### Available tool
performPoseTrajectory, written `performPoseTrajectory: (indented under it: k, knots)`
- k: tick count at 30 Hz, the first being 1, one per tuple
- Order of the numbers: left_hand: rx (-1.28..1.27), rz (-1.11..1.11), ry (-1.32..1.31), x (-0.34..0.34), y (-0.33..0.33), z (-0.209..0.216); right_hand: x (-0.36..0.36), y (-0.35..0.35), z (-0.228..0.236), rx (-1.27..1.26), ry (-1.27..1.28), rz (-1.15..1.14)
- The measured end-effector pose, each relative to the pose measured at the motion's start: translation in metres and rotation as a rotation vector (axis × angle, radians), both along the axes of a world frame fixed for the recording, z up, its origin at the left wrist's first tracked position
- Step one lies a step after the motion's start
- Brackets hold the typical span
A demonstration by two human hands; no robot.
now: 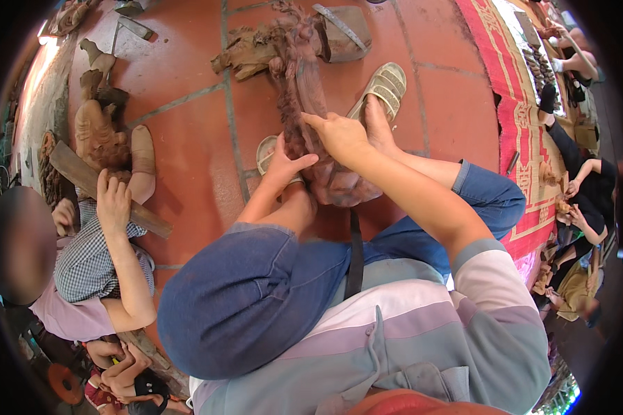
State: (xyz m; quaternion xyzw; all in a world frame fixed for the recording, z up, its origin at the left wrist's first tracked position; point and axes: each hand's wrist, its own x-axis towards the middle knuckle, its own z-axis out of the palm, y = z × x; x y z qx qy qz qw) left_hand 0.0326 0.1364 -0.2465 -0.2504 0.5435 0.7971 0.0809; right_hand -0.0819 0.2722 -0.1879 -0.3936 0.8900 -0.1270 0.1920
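Note:
A long reddish-brown wood carving (315, 86), knobbly and deeply cut, lies between my feet and runs away from me. Its broad rounded end (342, 187) is nearest to my body. My left hand (287, 166) grips the carving's left side, the thumb laid across the top and the fingers partly hidden by the wood. On its right side my right hand (340, 140) presses down, index finger stretched to the surface and the other fingers curled under. Whether a small tool or scrap is pinched beneath those fingers is hidden.
A rough log (246, 52) and a wood block (346, 34) with a flat metal bar (340, 26) sit beyond the carving. At left, a co-worker holds a plank (104, 187) beside a carved figure (93, 131). A red patterned mat (512, 131) lies right; more people sit beyond.

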Motion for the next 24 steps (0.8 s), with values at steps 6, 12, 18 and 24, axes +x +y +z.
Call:
performPoseTrajectory:
  k: [6,12,18,24]
  knots:
    - [-0.039,0.005,-0.023,0.003,0.001,-0.006,0.006,0.057,0.004,-0.09,0.044,0.044]
    - [0.021,0.028,0.017,0.001,0.001,0.01,-0.017,0.036,0.012,-0.201,0.106,-0.068]
    - [-0.02,0.009,-0.062,0.0,0.001,0.003,-0.023,0.012,0.008,-0.28,0.11,-0.154]
    - [0.012,0.044,-0.056,0.001,0.003,0.009,-0.024,0.026,-0.005,-0.228,0.033,-0.065]
